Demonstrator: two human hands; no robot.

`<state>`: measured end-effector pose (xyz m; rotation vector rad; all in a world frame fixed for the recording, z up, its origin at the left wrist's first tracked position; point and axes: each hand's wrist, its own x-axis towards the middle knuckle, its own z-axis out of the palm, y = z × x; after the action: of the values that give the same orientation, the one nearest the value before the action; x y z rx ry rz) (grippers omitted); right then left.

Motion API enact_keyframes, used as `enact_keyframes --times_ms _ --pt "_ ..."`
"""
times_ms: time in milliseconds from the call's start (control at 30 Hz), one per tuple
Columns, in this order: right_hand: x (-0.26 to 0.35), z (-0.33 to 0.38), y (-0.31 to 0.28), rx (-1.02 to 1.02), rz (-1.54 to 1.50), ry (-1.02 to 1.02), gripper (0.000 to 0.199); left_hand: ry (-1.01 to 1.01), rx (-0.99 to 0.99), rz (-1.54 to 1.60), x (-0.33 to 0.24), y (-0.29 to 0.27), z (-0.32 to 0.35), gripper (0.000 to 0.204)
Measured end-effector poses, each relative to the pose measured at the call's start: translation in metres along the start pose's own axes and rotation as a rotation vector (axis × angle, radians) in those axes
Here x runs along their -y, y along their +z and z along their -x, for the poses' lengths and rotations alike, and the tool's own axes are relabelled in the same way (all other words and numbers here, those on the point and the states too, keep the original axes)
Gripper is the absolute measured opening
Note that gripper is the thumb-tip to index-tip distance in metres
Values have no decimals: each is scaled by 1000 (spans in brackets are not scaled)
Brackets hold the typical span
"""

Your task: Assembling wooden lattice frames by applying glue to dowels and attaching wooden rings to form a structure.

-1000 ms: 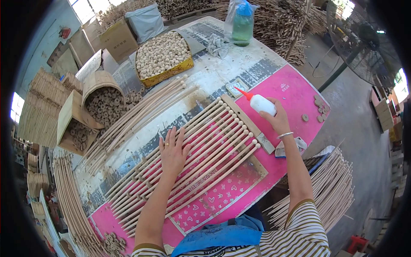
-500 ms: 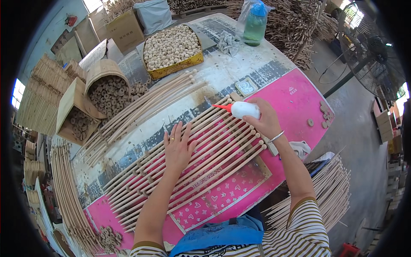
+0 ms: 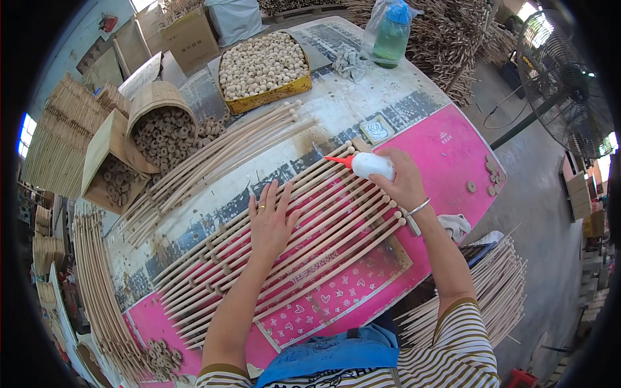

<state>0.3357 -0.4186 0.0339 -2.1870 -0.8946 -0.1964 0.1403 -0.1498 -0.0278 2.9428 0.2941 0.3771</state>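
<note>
Bottle [image 3: 373, 166], clamped in right hand [image 3: 403, 181], has moved off open mat [image 3: 453, 165] over rod ends [image 3: 392, 204], left hand [image 3: 269, 225] spread flat.

Even, fairly bright daylight fills the scene, with the left window [image 3: 27, 142], upper-left window [image 3: 141, 4] and right window [image 3: 608, 143] blown out to white. The dark floor fan [image 3: 563, 84] stands out against the glare. Shadows are soft, deepest inside the wooden bucket [image 3: 158, 98]. The ball-tipped rods [image 3: 330, 268] at the centre look reasonably crisp; toward the rim, detail smears, straight edges bow, and black vignetting swallows the corners
</note>
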Motion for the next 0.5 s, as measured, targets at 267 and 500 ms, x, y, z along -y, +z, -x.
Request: enact_keyframes --times_ms 267,500 --pt "1 6 4 -14 23 -4 47 -4 7 2 -2 0 -1 62" --pt "8 12 -5 -5 -16 59 47 2 -6 -1 2 4 0 65"
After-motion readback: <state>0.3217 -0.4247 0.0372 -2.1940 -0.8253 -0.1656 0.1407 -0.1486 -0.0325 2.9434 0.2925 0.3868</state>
